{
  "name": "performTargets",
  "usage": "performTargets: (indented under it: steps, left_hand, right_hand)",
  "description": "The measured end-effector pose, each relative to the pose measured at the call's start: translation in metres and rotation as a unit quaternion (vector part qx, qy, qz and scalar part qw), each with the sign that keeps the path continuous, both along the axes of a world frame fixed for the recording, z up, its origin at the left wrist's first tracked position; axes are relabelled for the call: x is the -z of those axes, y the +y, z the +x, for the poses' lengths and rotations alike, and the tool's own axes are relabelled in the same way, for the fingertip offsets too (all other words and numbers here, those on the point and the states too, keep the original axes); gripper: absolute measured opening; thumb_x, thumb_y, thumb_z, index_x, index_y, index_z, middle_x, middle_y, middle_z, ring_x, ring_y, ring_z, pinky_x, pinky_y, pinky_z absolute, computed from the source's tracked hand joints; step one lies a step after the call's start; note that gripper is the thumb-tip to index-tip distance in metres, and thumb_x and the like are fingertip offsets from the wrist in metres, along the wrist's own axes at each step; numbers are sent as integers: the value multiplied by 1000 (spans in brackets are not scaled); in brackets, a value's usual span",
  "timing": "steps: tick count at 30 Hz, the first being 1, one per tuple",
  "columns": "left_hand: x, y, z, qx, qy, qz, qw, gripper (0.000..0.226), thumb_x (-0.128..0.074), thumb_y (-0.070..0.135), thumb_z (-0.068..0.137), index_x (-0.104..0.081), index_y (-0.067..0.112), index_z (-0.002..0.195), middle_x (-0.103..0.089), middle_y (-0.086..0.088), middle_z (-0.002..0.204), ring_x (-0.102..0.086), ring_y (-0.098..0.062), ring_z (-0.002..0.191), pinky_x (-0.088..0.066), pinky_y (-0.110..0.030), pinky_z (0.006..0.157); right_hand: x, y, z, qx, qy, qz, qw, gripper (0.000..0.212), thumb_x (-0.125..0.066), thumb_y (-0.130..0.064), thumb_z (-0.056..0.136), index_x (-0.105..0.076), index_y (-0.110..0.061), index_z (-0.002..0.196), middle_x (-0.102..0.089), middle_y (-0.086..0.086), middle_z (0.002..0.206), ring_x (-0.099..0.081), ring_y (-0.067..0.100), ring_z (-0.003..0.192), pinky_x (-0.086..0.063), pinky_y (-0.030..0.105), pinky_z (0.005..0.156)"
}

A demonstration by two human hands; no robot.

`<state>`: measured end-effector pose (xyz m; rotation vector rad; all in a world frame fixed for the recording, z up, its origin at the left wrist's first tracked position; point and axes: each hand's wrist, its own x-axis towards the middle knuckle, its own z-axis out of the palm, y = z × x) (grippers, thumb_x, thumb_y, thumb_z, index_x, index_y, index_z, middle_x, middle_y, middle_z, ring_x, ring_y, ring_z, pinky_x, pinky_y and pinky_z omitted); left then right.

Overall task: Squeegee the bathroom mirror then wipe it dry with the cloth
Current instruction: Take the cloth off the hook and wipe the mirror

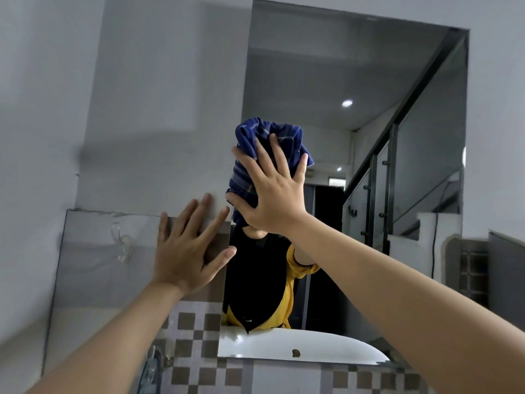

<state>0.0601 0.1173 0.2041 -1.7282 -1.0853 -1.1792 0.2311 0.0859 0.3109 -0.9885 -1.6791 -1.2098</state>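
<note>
Bathroom mirror point(341, 66), blue cloth point(250, 132) bunched upright, right hand point(270, 194) pressing flat

The grey wall point(147, 81) carries a frameless mirror point(355, 81) (blue cloth point(252, 132) pressed against its glass) and, beside it, a clear panel point(93, 268)

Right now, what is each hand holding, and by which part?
The right hand presses the blue cloth against the mirror, spread fingers over its middle, not gripping. The left hand holds nothing.
</note>
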Motion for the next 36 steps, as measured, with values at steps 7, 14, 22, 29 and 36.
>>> performTargets:
  steps: [7, 14, 22, 29, 36]
  left_hand:
    - [2, 2, -2, -16, 19, 5, 1000, 68, -36, 65, 85, -32, 32, 145, -29, -6, 155, -31, -28, 140, -15, -59, 113]
    - [2, 2, -4, -49, 41, -5, 998, 67, -31, 64, 85, -29, 36, 146, -22, -9, 158, -27, -33, 140, -13, -59, 111]
    - [3, 3, -2, -53, 40, 8, 998, 66, -20, 65, 88, -28, 35, 145, -28, -13, 155, -28, -35, 138, -15, -61, 110]
    - [3, 6, 1, -50, 34, 42, 997, 65, -23, 63, 88, -29, 31, 145, -36, -19, 149, -32, -39, 135, -19, -62, 107]
    - [3, 10, 3, -48, 23, 49, 997, 67, -32, 60, 86, -27, 31, 146, -33, -17, 150, -30, -40, 135, -17, -61, 106]
  right_hand:
    - [2, -6, 38, 24, -162, -5, 987, 73, -46, -66, 83, -28, -37, 148, -28, -4, 157, -10, 26, 149, -4, 69, 111]
    - [16, -16, 92, 55, -202, -18, 978, 73, -44, -67, 84, -29, -36, 148, -31, -2, 156, -11, 27, 149, -5, 67, 112]
    - [38, -25, 183, 70, -114, 3, 991, 73, -45, -67, 81, -32, -34, 144, -39, 5, 152, -21, 32, 146, -11, 72, 109]
    - [76, -30, 254, 79, 92, 0, 993, 80, -30, -73, 83, -34, -22, 144, -32, 13, 154, -10, 32, 148, -5, 66, 114]
    - [103, -32, 234, -63, 336, 6, 940, 79, -50, -56, 81, -26, -23, 148, -16, 9, 160, 5, 28, 149, 8, 25, 117]
